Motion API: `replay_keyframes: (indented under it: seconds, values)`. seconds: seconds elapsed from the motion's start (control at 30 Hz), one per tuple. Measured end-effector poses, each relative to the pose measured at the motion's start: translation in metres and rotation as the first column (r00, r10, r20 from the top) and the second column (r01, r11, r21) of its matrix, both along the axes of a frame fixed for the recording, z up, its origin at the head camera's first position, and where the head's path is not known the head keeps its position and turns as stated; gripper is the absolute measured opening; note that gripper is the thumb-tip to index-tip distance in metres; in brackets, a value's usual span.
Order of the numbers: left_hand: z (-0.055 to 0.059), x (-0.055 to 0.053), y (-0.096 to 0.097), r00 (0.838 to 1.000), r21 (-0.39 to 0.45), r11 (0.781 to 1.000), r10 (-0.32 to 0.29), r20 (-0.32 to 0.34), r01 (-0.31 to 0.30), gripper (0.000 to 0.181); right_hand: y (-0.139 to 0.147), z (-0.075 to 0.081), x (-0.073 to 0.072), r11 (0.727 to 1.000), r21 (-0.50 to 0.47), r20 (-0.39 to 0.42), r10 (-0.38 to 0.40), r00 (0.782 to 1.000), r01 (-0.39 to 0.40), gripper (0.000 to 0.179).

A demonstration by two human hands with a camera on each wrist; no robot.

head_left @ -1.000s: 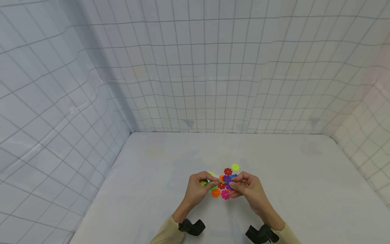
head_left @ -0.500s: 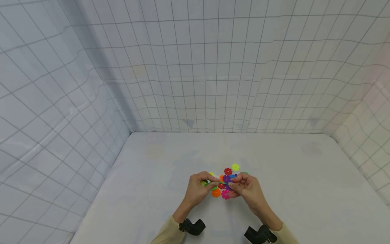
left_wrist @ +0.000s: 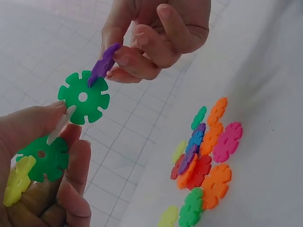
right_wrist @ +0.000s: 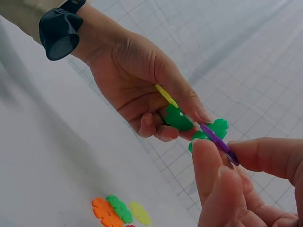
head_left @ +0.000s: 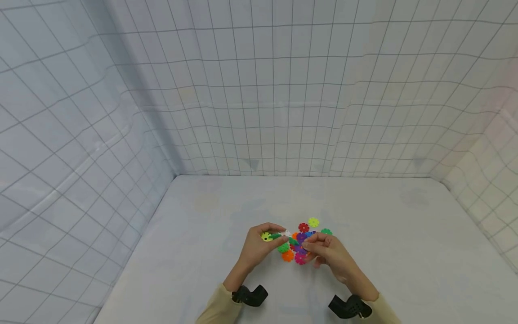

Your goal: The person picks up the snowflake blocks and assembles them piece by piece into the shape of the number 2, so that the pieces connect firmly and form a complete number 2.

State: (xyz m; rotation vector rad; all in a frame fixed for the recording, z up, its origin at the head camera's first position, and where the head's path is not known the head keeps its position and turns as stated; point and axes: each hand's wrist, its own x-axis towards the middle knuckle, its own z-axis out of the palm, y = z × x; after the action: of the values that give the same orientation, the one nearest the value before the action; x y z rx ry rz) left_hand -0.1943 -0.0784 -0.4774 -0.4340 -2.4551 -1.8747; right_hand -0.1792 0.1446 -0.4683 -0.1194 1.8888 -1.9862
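White table [head_left: 202, 207]: loose discs [left_wrist: 202, 168] lie apparently unjoined. Above it, left hand [head_left: 259, 245] pinches yellow-green-white-green chain [left_wrist: 61, 125], already linked; right hand [head_left: 329, 254] pinches purple disc [left_wrist: 102, 66] at its green end, seating unclear.

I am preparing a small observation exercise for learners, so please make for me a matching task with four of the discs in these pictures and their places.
1. held purple disc
2. white disc
3. held yellow disc
4. pink disc

A. between the two held green discs
B. lying on the table
C. pinched by the right hand
D. deepest in the left hand

Right pairs: 1-C, 2-A, 3-D, 4-B.
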Motion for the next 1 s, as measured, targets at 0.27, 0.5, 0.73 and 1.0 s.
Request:
replay_keyframes:
  seconds: [0.27,0.5,0.73,1.0]
  values:
    - [-0.003,-0.004,-0.003,0.997,0.123,0.992,-0.005,0.078,-0.005,0.037,0.005,-0.002,-0.004,0.998,0.056,0.013,-0.014,1.000,0.013,0.028]
    - [-0.018,-0.010,-0.005,0.988,0.172,0.978,0.094,0.123,-0.114,0.041,0.014,0.000,-0.010,0.993,0.048,0.006,-0.107,0.994,0.107,0.027]
    - [-0.037,0.001,0.012,1.000,-0.331,0.944,-0.003,-0.024,-0.005,0.015,0.015,-0.002,-0.014,0.986,0.069,0.008,-0.154,0.988,0.153,0.030]
    - [-0.035,0.007,0.022,0.997,-0.552,0.834,-0.055,-0.062,0.011,0.016,0.013,0.004,-0.018,0.981,0.095,-0.032,-0.167,0.985,0.169,0.032]
